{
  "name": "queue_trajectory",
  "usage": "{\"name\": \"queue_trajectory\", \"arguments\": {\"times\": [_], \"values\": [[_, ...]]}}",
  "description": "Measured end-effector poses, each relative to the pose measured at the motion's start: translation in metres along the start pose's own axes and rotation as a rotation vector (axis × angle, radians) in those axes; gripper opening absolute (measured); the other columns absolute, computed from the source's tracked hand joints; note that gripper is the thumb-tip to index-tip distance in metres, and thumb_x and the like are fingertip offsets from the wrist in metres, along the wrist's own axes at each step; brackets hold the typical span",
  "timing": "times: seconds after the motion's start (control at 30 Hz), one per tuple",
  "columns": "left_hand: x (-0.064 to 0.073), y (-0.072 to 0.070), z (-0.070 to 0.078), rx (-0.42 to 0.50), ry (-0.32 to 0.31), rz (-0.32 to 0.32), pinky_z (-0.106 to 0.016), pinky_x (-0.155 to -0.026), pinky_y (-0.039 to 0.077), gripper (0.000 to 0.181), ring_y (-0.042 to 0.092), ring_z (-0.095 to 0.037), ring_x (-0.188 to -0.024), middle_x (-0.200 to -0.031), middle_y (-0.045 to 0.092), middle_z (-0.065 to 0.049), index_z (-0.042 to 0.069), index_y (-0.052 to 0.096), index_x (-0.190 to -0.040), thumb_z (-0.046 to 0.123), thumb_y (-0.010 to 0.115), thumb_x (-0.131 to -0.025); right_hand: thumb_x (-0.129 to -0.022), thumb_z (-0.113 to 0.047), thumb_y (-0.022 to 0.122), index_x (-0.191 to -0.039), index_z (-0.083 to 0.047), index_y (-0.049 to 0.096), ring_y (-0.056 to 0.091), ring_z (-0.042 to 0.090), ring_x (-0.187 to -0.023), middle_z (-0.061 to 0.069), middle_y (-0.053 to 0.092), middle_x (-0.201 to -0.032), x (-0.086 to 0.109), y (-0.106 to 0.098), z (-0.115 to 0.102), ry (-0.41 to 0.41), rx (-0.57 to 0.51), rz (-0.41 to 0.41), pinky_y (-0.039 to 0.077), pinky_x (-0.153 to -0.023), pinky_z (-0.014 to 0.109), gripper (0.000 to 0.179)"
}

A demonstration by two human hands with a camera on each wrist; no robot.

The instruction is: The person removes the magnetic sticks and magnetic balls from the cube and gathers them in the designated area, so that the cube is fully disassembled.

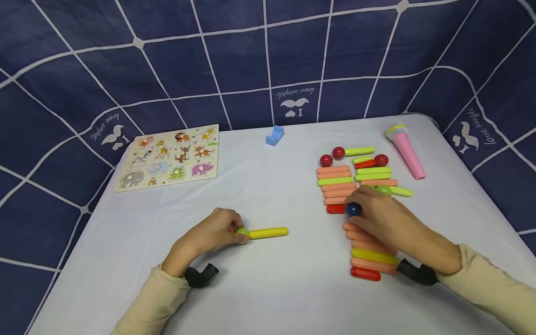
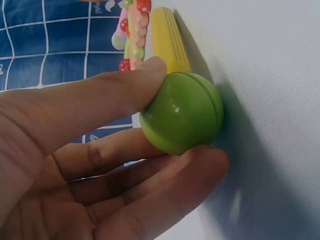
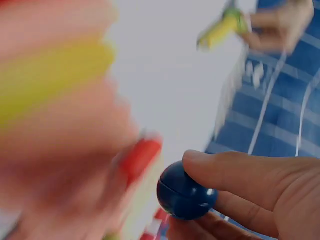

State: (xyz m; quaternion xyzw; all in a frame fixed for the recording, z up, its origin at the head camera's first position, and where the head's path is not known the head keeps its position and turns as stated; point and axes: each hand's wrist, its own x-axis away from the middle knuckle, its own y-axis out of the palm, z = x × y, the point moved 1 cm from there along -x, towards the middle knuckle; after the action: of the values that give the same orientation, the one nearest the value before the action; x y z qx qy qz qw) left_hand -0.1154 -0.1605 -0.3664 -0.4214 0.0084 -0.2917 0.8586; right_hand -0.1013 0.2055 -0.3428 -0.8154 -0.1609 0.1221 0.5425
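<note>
My left hand (image 1: pixel 217 228) pinches a green ball (image 2: pixel 181 112) between thumb and fingers, low over the white tabletop. Against that ball lies the end of a yellow rod (image 1: pixel 268 232), pointing right. On the right side, my right hand (image 1: pixel 378 209) holds a dark blue ball (image 3: pixel 186 191) with its fingertips, above the rows of coloured rods. Beneath and in front of that hand is a row of salmon rods (image 1: pixel 374 265) with a yellow one among them and a short red rod (image 1: pixel 365 273) nearest me. The hand partly covers these rods and a green ball (image 1: pixel 383 190).
Farther back lie more salmon and lime rods (image 1: pixel 335 181), with red balls (image 1: pixel 326 160) at their far end. A pink toy microphone (image 1: pixel 408 152) lies at the right. A wooden animal puzzle (image 1: pixel 171 158) is at the back left, and a light-blue block (image 1: pixel 275 136) at the back middle.
</note>
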Motion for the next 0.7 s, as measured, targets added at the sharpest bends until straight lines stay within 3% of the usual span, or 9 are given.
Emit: {"name": "queue_trajectory", "arguments": {"times": [0.2, 0.3, 0.4, 0.53, 0.7], "values": [[0.001, -0.002, -0.001, 0.0, 0.009, -0.005, -0.021, -0.053, 0.039, 0.015, 0.046, -0.009, -0.059, -0.067, 0.054, 0.002, 0.008, 0.07, -0.082, 0.015, 0.082, -0.08, -0.08, -0.007, 0.081, -0.118, 0.003, 0.066, 0.064, 0.037, -0.091, 0.022, 0.062, -0.113, 0.024, -0.027, 0.059, 0.109, -0.023, 0.098, 0.055, -0.074, 0.053, 0.043], [0.001, -0.004, -0.003, -0.008, 0.006, 0.0, -0.021, -0.053, 0.039, 0.015, 0.046, -0.009, -0.059, -0.068, 0.055, 0.002, 0.008, 0.071, -0.083, 0.016, 0.082, -0.08, -0.078, -0.002, 0.08, -0.117, 0.007, 0.065, 0.064, 0.044, -0.092, 0.026, 0.062, -0.11, 0.03, -0.031, 0.086, 0.137, 0.012, 0.152, 0.053, -0.075, 0.058, 0.043], [0.001, -0.004, -0.003, -0.007, 0.003, 0.003, -0.021, -0.053, 0.039, 0.015, 0.047, -0.009, -0.059, -0.069, 0.055, 0.002, 0.007, 0.071, -0.083, 0.016, 0.083, -0.08, -0.079, 0.0, 0.078, -0.118, 0.009, 0.063, 0.062, 0.048, -0.095, 0.029, 0.061, -0.111, 0.031, -0.027, 0.109, 0.17, -0.001, 0.135, 0.05, -0.08, 0.062, 0.042], [0.0, -0.002, -0.003, 0.002, 0.006, 0.001, -0.021, -0.053, 0.04, 0.015, 0.047, -0.009, -0.059, -0.069, 0.056, 0.002, 0.006, 0.071, -0.083, 0.014, 0.082, -0.08, -0.081, 0.0, 0.076, -0.118, 0.008, 0.064, 0.063, 0.047, -0.096, 0.027, 0.063, -0.109, 0.032, -0.018, 0.122, 0.179, -0.028, 0.097, 0.049, -0.082, 0.062, 0.039], [-0.001, -0.001, -0.002, 0.006, 0.004, 0.003, -0.021, -0.053, 0.04, 0.015, 0.048, -0.009, -0.06, -0.069, 0.057, 0.002, 0.006, 0.071, -0.084, 0.014, 0.083, -0.079, -0.082, -0.002, 0.076, -0.117, 0.008, 0.064, 0.065, 0.045, -0.095, 0.024, 0.065, -0.106, 0.032, -0.014, 0.122, 0.153, -0.026, 0.105, 0.052, -0.079, 0.059, 0.038]]}}
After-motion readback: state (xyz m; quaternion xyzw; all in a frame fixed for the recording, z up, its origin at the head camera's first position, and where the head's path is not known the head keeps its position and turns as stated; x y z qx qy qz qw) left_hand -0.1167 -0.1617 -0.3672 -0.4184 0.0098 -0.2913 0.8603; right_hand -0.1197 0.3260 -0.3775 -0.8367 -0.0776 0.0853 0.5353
